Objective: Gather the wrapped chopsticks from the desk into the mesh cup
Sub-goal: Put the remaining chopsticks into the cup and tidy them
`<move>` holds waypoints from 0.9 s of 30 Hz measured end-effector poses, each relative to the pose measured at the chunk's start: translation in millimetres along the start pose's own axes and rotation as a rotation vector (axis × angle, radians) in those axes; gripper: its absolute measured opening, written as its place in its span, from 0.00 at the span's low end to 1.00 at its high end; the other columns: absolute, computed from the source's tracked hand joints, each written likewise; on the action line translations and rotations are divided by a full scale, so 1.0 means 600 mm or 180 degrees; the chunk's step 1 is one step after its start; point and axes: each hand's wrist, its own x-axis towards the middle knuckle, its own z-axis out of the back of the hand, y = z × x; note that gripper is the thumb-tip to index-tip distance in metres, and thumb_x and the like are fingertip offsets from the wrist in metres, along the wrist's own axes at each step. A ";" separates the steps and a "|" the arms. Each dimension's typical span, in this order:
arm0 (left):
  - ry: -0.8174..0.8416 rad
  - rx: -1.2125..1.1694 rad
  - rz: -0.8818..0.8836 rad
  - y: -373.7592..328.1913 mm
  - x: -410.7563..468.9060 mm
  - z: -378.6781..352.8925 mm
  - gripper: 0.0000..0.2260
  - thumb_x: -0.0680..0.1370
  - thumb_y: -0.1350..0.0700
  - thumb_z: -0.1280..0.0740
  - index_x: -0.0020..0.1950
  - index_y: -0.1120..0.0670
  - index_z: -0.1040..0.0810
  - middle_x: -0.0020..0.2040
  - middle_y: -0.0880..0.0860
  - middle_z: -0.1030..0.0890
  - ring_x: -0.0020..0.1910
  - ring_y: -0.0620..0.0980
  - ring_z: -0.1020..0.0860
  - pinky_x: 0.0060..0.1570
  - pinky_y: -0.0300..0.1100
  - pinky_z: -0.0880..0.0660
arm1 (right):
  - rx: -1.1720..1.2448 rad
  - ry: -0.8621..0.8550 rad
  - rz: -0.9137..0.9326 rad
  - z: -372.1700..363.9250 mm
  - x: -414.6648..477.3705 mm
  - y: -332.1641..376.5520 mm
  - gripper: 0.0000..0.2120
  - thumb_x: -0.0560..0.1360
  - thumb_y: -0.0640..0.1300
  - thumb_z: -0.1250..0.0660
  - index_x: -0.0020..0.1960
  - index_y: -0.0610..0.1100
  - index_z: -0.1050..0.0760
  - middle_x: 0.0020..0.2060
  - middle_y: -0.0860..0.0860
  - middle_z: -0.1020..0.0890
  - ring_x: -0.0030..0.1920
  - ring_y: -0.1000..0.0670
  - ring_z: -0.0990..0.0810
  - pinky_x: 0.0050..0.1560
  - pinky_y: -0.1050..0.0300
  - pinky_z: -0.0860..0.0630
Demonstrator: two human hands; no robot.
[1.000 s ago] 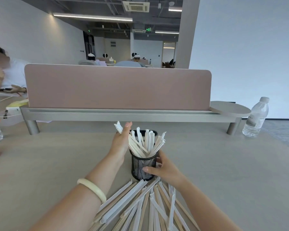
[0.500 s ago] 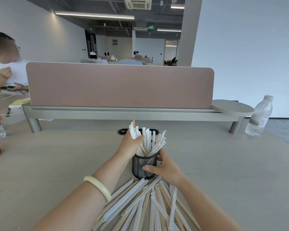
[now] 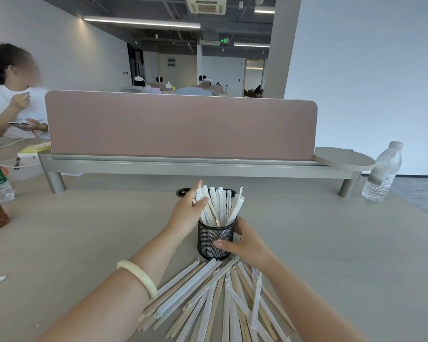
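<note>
Fingers of the left hand are pinching light, stiff paper-wrapped chopsticks mid-length above the black mesh cup, which the right hand is gripping.

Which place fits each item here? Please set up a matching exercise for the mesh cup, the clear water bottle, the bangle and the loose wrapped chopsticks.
Things:
1. mesh cup
2. clear water bottle
3. bangle
4. loose wrapped chopsticks

Places:
A. fanned out on the desk nearest the camera
B. on the left forearm
C. standing at the far right of the desk
D. held at its side by the right hand

Pairs: 1-D, 2-C, 3-B, 4-A
</note>
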 end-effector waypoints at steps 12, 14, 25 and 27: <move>0.0235 0.0518 -0.0787 -0.014 -0.026 0.051 0.24 0.79 0.49 0.42 0.74 0.46 0.44 0.75 0.41 0.45 0.73 0.37 0.48 0.68 0.35 0.50 | -0.0374 -0.0011 -0.0196 0.045 -0.050 0.013 0.42 0.70 0.50 0.27 0.76 0.47 0.46 0.73 0.50 0.35 0.74 0.51 0.38 0.72 0.52 0.38; -0.0233 0.0707 -0.0625 -0.003 -0.045 0.077 0.24 0.78 0.49 0.39 0.73 0.49 0.38 0.71 0.44 0.37 0.71 0.41 0.41 0.69 0.37 0.46 | -0.0788 -0.0153 -0.0364 0.067 -0.069 0.006 0.39 0.71 0.50 0.28 0.75 0.46 0.45 0.71 0.48 0.33 0.71 0.49 0.33 0.67 0.54 0.34; 0.1351 0.3200 0.0627 0.053 -0.185 0.077 0.35 0.61 0.29 0.33 0.55 0.55 0.28 0.64 0.56 0.29 0.65 0.56 0.32 0.56 0.46 0.31 | -0.2630 0.0392 -0.0995 0.028 -0.158 0.026 0.48 0.63 0.71 0.34 0.74 0.45 0.42 0.66 0.49 0.32 0.68 0.46 0.36 0.65 0.52 0.33; 0.1318 0.3290 0.0647 0.055 -0.189 0.066 0.40 0.61 0.30 0.33 0.62 0.55 0.31 0.70 0.59 0.34 0.69 0.56 0.35 0.62 0.46 0.33 | -0.2744 0.0435 -0.0922 0.015 -0.165 0.031 0.48 0.62 0.72 0.34 0.73 0.46 0.42 0.65 0.49 0.33 0.67 0.47 0.37 0.64 0.51 0.31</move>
